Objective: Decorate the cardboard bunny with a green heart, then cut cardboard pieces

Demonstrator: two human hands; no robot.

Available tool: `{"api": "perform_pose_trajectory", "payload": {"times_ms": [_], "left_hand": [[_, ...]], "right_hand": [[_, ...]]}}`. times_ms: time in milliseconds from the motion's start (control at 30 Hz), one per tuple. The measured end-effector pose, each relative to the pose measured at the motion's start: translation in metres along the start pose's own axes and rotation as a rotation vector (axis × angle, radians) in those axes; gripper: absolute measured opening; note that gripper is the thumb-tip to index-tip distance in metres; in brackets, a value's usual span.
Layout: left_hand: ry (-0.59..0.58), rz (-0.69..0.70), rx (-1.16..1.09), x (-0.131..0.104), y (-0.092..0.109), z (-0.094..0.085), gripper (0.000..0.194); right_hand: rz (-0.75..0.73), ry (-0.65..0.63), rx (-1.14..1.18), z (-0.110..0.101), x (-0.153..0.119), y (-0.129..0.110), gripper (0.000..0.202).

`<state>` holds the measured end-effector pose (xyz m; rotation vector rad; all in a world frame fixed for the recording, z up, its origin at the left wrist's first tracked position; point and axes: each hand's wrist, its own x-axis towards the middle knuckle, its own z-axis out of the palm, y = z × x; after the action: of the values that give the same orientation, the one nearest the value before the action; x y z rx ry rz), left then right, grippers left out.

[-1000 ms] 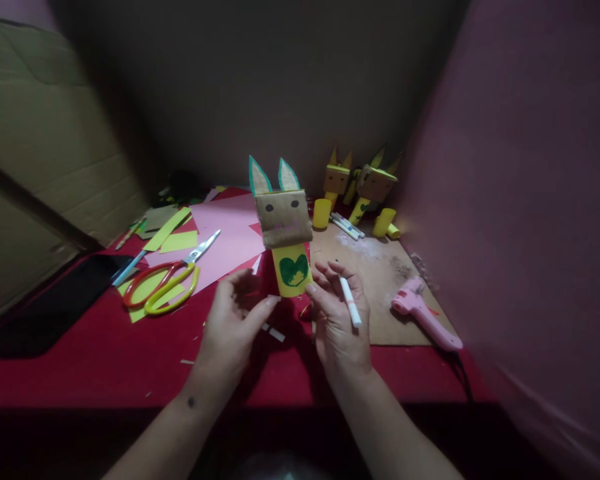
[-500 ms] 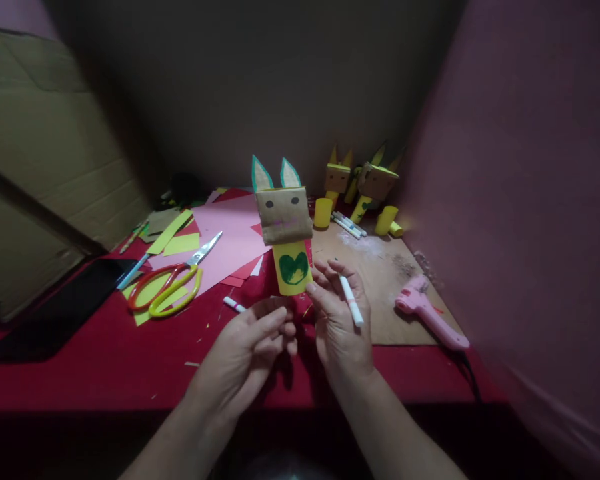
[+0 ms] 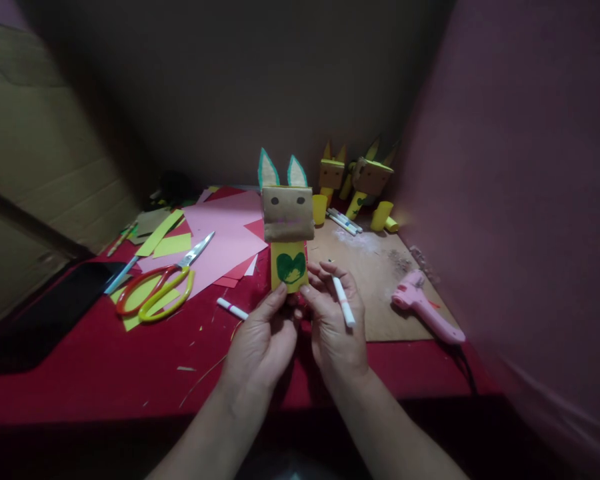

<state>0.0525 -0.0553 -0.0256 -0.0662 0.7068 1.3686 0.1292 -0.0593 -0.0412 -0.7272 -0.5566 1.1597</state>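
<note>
Head view: eared cardboard figure held upright between left hand and right hand, over the near part of the red cloth. Gripped low on the yellow tube, just beneath the green heart: left thumb against the lower left of the front, right thumb against the lower right, remaining fingers curled behind. Exact placing of the fingertips at the back: hidden, impossible to tell. Also grasped, slantwise among the right fingers: white marker, lower end toward the wrist; capped or uncapped, not discernible.

For a sound hold, best to press lightly and evenly with both thumbs, the tube being probably easy to dent. Advisable to set the thumbs at equal height, so as to level the boxy head, apparently the heavier part. Leave the green heart untouched, to avoid smudging possibly damp ink. Angle the white marker outward, clear of the tube. Mind also the second marker, lying just beside the left hand; well apart, scissors to the left and pink glue gun to the right.
</note>
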Motion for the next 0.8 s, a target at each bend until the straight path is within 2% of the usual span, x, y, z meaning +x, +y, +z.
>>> {"api": "perform_pose_trajectory", "payload": {"times_ms": [167,300,433,533,700,800], "left_hand": [[-0.018,0.019,-0.005,0.002,-0.004,-0.001,0.025],[-0.048,0.051,0.019,0.002,-0.004,-0.003,0.023],[-0.106,0.065,0.086,0.002,-0.004,-0.006,0.021],[-0.134,0.09,0.104,0.004,-0.005,-0.007,0.02],[-0.155,0.07,0.081,0.003,-0.006,-0.006,0.03],[-0.146,0.074,0.078,0.003,-0.005,-0.004,0.029]], "right_hand": [[-0.086,-0.057,-0.16,-0.006,-0.004,-0.004,0.031],[-0.101,-0.037,-0.204,-0.01,-0.012,-0.011,0.023],[-0.247,-0.006,-0.247,-0.014,-0.019,-0.013,0.017],[-0.316,-0.027,-0.27,-0.016,-0.023,-0.01,0.017],[-0.238,-0.109,-0.283,-0.02,-0.03,-0.006,0.017],[-0.329,-0.095,-0.354,-0.021,-0.036,-0.007,0.025]]}}
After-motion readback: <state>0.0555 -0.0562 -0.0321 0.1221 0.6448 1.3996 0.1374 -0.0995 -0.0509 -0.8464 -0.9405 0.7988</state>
